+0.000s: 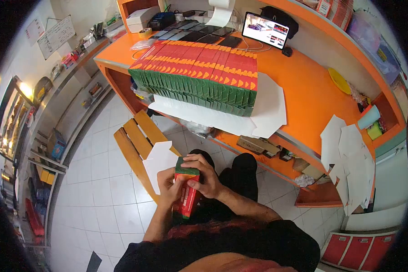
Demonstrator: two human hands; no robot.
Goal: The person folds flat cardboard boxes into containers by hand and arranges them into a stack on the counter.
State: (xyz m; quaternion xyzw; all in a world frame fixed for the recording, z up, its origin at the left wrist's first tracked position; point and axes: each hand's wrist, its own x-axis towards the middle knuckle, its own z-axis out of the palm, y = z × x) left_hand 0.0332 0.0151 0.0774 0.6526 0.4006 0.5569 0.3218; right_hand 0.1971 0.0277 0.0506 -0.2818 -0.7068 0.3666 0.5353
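A small red and green box point(187, 199) stands over the person's lap, its green end up. My left hand point(168, 187) grips its left side, the thumb on the front face. From the right, my right hand point(205, 176) wraps round the top and side, with its fingers over the green end. A white flat cardboard sheet point(161, 162) lies on the slatted wooden bench just left of the box. Ahead on the orange desk, a long row of similar red and green boxes point(199, 77) stands packed side by side.
White cardboard sheets point(268, 106) lie under the row, and more point(349, 163) lie at the desk's right end. A lit tablet screen point(265, 31), dark phones point(186, 32) and a yellow plate point(339, 80) are on the orange desk point(303, 90). The wooden bench point(136, 140) is at front left.
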